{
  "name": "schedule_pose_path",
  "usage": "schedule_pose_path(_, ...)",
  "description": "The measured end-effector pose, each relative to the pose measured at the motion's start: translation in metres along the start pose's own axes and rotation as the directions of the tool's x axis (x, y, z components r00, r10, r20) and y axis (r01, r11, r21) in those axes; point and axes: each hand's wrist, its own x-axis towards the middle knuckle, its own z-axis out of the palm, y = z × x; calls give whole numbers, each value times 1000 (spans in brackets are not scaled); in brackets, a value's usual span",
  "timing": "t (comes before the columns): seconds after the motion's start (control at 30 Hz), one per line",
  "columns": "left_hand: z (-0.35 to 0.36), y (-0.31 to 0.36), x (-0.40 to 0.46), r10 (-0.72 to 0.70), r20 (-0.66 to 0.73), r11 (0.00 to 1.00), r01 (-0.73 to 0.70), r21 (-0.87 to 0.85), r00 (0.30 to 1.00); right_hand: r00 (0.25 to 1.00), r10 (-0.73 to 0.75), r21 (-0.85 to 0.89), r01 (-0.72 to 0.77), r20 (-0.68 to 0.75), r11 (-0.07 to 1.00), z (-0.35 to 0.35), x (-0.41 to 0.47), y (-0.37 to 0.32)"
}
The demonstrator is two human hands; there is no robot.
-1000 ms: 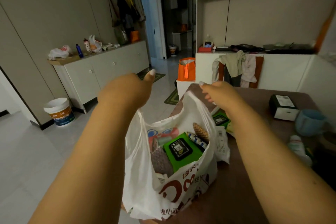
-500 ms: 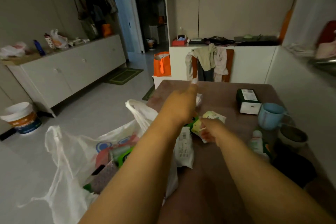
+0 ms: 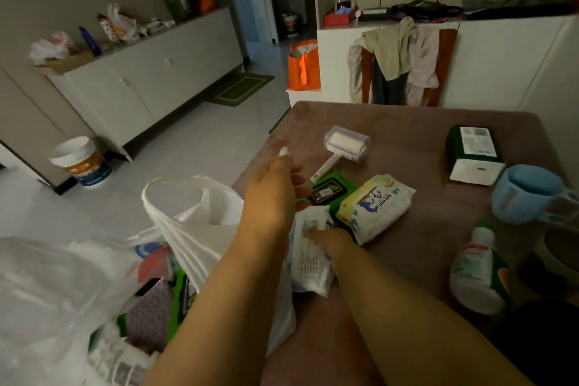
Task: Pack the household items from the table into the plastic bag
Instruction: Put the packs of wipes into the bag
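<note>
Bag: the plastic bag [image 3: 191, 229] has been let go by both hands since a second ago; its handles now slump open off the table's near-left edge, with packets showing inside, one of them green. To my eye it is part-full, with room left.
Table: the brown table [image 3: 407, 122] holds what is left to pack: a dark box [image 3: 473, 153] and a blue cup [image 3: 529, 194] on the far right, a bottle [image 3: 479, 269] lying near right, a lint roller [image 3: 341, 147] in the middle.
Packets: a green wipes pack [image 3: 332, 191], a pale yellow wipes pack [image 3: 376, 207] and a white packet [image 3: 310, 257] bunch together by the bag's mouth.
Right hand: the right hand [image 3: 329, 241] has dropped from the bag handle onto the white packet, fingers curled on it, holding it.
Left hand: the left hand [image 3: 272, 194] reaches out past the bag towards the green pack, fingers loose, holding nothing.
Meaning: bag-holding is over; the next item is being fetched, probably the white packet.
</note>
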Motion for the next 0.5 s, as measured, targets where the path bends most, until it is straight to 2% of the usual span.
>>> schedule_pose_path(0.1,7,-5,1,7,-6,1000,-7,0,1000,1000,-13,-25,13,3,1000,5,-1,-2)
schedule_pose_path(0.23,19,-12,6,16,7,1000,-16,27,1000,963,-219,-40,216,-155,976,-13,-22,-17)
schedule_pose_path(0.3,24,-18,12,21,-30,993,-18,113,999,929,-282,64,305,-242,950,-44,-40,-36)
schedule_pose_path(0.37,32,-24,14,44,5,973,-44,229,999,922,-303,232,358,-242,905,-76,-56,-55)
schedule_pose_path(0.4,36,-29,15,8,48,978,-18,210,999,931,-313,277,356,-187,892,-88,-63,-61)
schedule_pose_path(0.43,42,-32,14,-87,117,990,73,121,989,942,-312,279,335,-126,900,-96,-68,-67)
schedule_pose_path(0.5,51,-36,10,-253,272,954,286,-88,928,956,-288,173,293,-53,940,-102,-71,-72)
